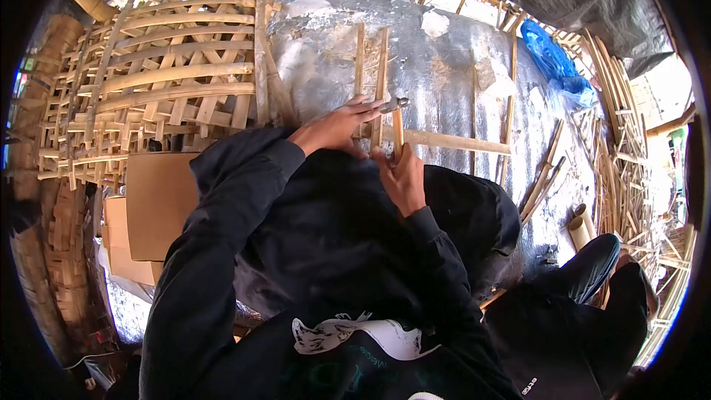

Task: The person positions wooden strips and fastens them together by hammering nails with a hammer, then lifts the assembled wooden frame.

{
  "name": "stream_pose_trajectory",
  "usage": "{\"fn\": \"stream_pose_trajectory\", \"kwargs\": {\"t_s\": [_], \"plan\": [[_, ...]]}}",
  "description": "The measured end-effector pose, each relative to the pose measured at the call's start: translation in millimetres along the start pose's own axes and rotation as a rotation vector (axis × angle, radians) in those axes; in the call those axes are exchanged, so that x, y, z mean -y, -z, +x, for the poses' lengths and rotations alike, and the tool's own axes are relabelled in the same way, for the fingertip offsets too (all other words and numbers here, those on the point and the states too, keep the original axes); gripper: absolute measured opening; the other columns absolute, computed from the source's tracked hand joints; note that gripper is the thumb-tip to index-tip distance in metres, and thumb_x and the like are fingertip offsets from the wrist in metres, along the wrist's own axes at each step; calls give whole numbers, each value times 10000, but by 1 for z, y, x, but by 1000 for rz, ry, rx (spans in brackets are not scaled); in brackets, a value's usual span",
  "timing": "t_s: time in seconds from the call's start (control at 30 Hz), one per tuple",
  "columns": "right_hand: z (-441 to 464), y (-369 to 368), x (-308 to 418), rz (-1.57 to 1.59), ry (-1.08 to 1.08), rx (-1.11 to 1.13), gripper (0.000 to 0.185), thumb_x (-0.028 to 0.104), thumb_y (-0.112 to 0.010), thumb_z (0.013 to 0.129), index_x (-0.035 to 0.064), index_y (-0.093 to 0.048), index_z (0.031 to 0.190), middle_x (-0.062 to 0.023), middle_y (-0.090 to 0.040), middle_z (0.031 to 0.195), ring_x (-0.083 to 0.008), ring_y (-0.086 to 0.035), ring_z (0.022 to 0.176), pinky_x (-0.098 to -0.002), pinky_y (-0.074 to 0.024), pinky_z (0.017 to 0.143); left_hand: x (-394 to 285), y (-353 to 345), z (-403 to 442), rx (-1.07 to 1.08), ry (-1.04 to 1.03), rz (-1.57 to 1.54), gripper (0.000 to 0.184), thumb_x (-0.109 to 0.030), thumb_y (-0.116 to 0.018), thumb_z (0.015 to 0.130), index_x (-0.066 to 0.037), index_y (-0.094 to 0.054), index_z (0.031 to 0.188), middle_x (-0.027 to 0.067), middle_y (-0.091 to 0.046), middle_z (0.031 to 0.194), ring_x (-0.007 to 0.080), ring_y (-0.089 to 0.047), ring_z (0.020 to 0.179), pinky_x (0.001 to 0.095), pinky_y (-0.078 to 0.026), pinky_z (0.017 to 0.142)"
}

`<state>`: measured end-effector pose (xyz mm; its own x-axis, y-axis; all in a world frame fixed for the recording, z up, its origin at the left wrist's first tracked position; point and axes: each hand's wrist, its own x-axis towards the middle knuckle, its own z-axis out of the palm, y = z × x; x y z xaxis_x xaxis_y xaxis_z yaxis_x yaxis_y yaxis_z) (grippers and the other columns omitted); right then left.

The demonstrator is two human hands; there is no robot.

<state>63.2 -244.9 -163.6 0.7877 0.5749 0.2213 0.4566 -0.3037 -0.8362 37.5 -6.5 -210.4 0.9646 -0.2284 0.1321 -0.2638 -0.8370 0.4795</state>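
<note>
A hammer with a pale wooden handle and a dark metal head is upright in my right hand, whose fingers are wrapped round the lower handle. My left hand lies across the upright slats of a bamboo frame, fingers and thumb closing on them close to the hammer head. The frame rests in front of my lap, with two slats side by side and a crosspiece running right. Whether a nail is between my left fingers is too small to tell.
Woven bamboo panels stand at the left above a cardboard box. A silvery sheet covers the ground ahead. A blue plastic bag and bamboo strips are at the right. Another person's dark-clothed leg is at lower right.
</note>
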Motion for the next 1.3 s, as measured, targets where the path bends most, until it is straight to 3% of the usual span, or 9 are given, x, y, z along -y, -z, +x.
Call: {"fn": "stream_pose_trajectory", "kwargs": {"t_s": [0.4,0.77,1.3], "plan": [[8,-7,-16,46,-137,-19,289,130,-789,902,-27,-546,904,-178,-637,729,-325,-667,660,-402,-509,625,-18,15,2,12,40,-30,1254,-241,-974,597,-170,-306,1656,64,-335,1703,389,-283,1561,469,-335,1277],[9,-4,-15,129,-173,20,271,71,-774,894,-37,-529,938,-229,-640,771,-389,-683,692,-437,-498,612,-21,17,3,22,56,-20,1199,-256,-977,608,-141,-368,1634,85,-399,1667,351,-285,1567,447,-339,1273],[7,-16,-37,272,-107,14,266,76,-752,895,-26,-522,980,-224,-623,767,-446,-650,712,-465,-491,624,-37,23,3,19,117,6,1176,-225,-973,593,-149,-399,1617,52,-406,1665,321,-303,1563,447,-365,1263]]}}
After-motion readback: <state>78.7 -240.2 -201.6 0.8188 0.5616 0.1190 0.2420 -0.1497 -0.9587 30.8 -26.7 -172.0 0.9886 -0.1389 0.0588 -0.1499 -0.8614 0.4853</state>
